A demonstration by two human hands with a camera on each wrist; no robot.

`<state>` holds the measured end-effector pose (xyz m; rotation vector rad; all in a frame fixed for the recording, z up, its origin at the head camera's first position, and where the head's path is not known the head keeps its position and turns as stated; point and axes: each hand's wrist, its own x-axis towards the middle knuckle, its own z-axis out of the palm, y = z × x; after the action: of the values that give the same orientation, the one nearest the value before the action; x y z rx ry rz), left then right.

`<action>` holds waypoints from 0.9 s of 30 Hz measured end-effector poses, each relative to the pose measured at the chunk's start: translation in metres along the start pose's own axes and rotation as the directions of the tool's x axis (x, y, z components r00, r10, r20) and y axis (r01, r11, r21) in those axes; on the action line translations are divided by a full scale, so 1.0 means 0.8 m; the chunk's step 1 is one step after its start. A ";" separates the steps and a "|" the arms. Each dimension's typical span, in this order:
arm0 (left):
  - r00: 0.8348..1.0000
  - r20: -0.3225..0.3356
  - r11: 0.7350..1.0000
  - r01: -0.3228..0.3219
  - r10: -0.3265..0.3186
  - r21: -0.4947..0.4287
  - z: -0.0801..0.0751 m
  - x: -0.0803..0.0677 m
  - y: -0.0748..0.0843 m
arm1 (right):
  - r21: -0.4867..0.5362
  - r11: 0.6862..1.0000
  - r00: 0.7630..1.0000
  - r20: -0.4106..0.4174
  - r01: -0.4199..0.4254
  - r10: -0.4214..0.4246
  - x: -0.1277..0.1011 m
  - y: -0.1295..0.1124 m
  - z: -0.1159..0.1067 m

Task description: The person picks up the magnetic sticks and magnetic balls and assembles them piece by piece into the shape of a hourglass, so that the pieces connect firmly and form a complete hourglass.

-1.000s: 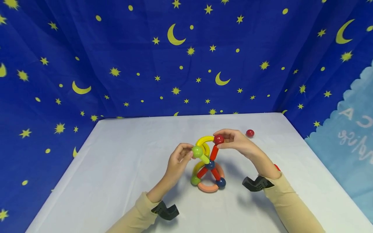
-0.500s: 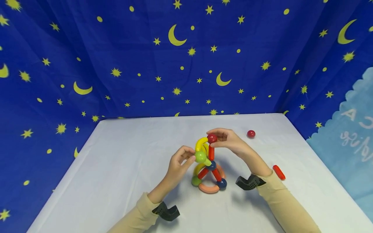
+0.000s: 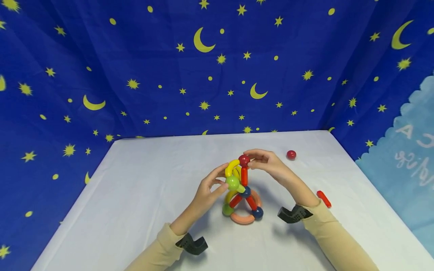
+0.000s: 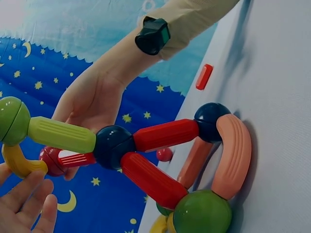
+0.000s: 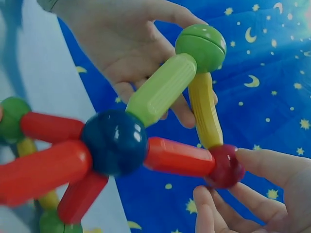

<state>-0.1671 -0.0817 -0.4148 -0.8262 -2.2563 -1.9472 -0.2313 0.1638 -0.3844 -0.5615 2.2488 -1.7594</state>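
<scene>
A magnetic ball-and-stick structure stands on the table, with a dark blue ball [image 3: 245,192] at its middle joint. From this joint a light green stick [image 5: 162,90] leads to a light green ball [image 3: 232,183], and a red stick [image 3: 244,177] rises to a red ball [image 3: 244,160]. A yellow curved stick [image 3: 232,167] bridges these two upper balls. My left hand [image 3: 209,188] has its thumb at the green ball and its fingers behind, by the yellow stick. With thumb and fingers my right hand [image 3: 268,163] pinches the red ball.
The structure's base has a green ball [image 3: 228,209], a blue ball [image 3: 257,213] and a salmon curved stick [image 3: 242,219]. A loose red ball [image 3: 291,155] and a loose red stick [image 3: 324,199] lie to the right on the white table [image 3: 152,180]. A starry curtain [image 3: 162,67] hangs behind.
The red ball and its stick have swung left, to nearly upright, with my right hand. The green ball has dropped slightly. My left fingers have spread from the ball toward the yellow stick.
</scene>
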 end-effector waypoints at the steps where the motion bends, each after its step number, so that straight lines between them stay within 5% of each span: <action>1: 1.000 0.005 1.000 -0.005 0.005 0.000 0.000 0.000 0.000 | -0.014 1.000 1.000 -0.017 -0.005 0.005 -0.004 0.001 -0.003; 10: 0.999 0.029 0.999 -0.037 0.037 -0.014 -0.001 0.002 -0.003 | -0.176 0.983 0.958 -0.285 -0.057 0.004 -0.076 0.037 -0.047; 15: 0.999 0.029 1.000 -0.020 0.020 0.006 -0.004 0.002 -0.004 | -0.340 0.934 0.864 -0.497 -0.111 -0.078 -0.128 0.065 -0.070; 18: 0.999 0.033 0.999 -0.022 0.021 0.038 -0.007 0.002 -0.003 | -0.386 0.899 0.799 -0.597 -0.208 -0.072 -0.156 0.081 -0.081; 20: 0.999 0.042 0.998 -0.037 0.035 0.057 -0.009 0.004 -0.003 | -0.381 0.886 0.776 -0.630 -0.266 -0.038 -0.171 0.090 -0.088; 27: 0.996 0.069 0.994 -0.063 0.057 0.085 -0.013 0.007 -0.001 | -0.365 0.841 0.796 -0.593 -0.398 0.119 -0.194 0.104 -0.094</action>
<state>-0.1757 -0.0893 -0.4113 -0.9504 -2.3054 -1.8084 -0.1354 0.3140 -0.4541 0.2531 3.0039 -1.3264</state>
